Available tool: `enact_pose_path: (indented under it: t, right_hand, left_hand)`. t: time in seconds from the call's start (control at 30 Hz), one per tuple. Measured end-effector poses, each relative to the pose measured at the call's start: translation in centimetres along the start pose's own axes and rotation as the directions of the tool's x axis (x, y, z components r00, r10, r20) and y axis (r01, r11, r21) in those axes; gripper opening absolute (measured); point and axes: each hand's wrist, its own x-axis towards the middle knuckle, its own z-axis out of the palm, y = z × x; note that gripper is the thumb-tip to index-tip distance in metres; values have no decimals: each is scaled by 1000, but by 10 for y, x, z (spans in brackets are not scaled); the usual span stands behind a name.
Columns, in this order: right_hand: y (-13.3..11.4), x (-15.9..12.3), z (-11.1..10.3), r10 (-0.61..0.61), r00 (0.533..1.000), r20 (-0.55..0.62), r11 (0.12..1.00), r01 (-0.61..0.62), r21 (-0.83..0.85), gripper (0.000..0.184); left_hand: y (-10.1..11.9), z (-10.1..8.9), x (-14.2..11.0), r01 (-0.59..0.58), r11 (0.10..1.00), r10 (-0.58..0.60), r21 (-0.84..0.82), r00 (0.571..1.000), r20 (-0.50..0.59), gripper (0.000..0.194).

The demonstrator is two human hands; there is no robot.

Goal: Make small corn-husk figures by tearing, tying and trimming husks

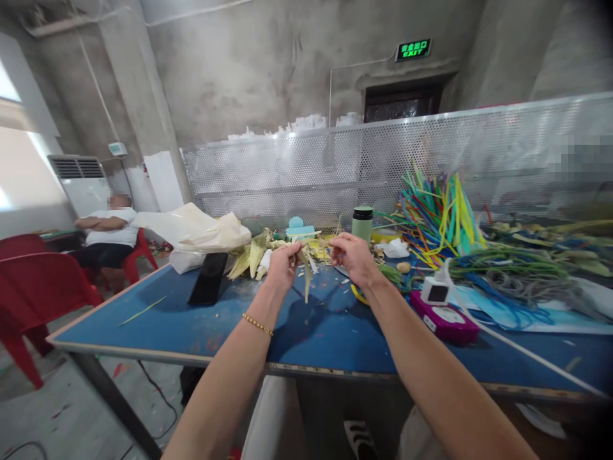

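Note:
Out over the blue table, my left hand (283, 265) is pinched shut on a pale corn husk strip (307, 278) that dangles below the fingers. A short gap to the right, my right hand (353, 255) has its fingers pressed together. Some thin tan fibre shows by its fingertips, but what they grip is too small to make out. Behind and left of my left hand lies a heap of dry corn husks (249, 257). A green bottle with a black lid (363, 225) stands just behind my right hand.
A black phone (208, 279) and a whitish plastic bag (201, 233) lie left. To the right are a magenta box (450, 326) with a white plug (435, 291), a trailing white cable, coloured strips (440, 220) and corded bundles (517, 271). A person sits beyond the table.

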Motion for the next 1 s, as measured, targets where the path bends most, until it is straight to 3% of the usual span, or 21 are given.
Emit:
enact_pose_path:
  t: [0.13, 0.23, 0.3, 0.37, 0.47, 0.53, 0.57, 0.63, 0.67, 0.73, 0.8, 0.83, 0.87, 0.93, 1.0]
  right_hand:
    - [-9, 5, -12, 13, 1000, -22, 936, -5, 351, 4]
    - [-15, 9, -24, 87, 993, -82, 859, -33, 511, 7]
    - [-19, 14, -36, 109, 977, -185, 825, 15, 565, 10]
    - [-23, 20, -51, 91, 928, -361, 817, 138, 559, 10]
    - [-25, 32, -70, 4, 771, -636, 845, 338, 415, 12]
    - [-21, 37, -75, -86, 734, -674, 898, 349, 266, 14]
    - [-17, 37, -73, -119, 760, -639, 937, 299, 181, 14]
    - [-8, 34, -66, -92, 867, -490, 996, 76, -53, 16]
    - [-2, 31, -61, -52, 928, -370, 970, -42, -241, 16]
    - [6, 24, -50, -15, 978, -208, 746, -127, -654, 16]
    - [11, 17, -39, -106, 987, -123, 501, -54, -864, 11]
    - [12, 14, -33, -151, 987, -47, 438, 25, -899, 7]
    - [12, 12, -27, -165, 985, 51, 431, 119, -895, 6]
    - [11, 8, -15, -110, 970, 216, 514, 242, -823, 21]
    - [11, 4, -4, -20, 925, 380, 735, 271, -621, 31]
  left_hand:
    - [3, 1, -1, 57, 998, -60, -40, 994, -91, 11]
    - [6, 0, 0, 67, 995, -77, -76, 988, -133, 10]
    - [8, -3, 2, 61, 993, -75, -100, 987, -141, 8]
    - [10, -7, 5, 46, 991, -64, -129, 988, -139, 6]
    - [12, -11, 10, 24, 988, -45, -154, 990, -136, 4]
    - [13, -13, 10, 21, 988, -41, -151, 990, -132, 3]
    - [13, -12, 10, 23, 989, -42, -144, 991, -126, 2]
    - [12, -11, 8, 38, 992, -51, -121, 993, -104, 4]
    - [12, -11, 7, 48, 993, -58, -109, 994, -88, 5]
    - [11, -9, 6, 71, 994, -76, -88, 996, -51, 6]
    - [11, -7, 4, 86, 994, -87, -74, 996, -16, 6]
    - [10, -7, 4, 86, 994, -86, -66, 996, 6, 6]
    - [10, -6, 3, 81, 995, -79, -57, 996, 32, 6]
    - [9, -5, 2, 53, 998, -50, -36, 994, 96, 9]
    - [7, -4, 0, 14, 1000, -14, 2, 985, 171, 12]
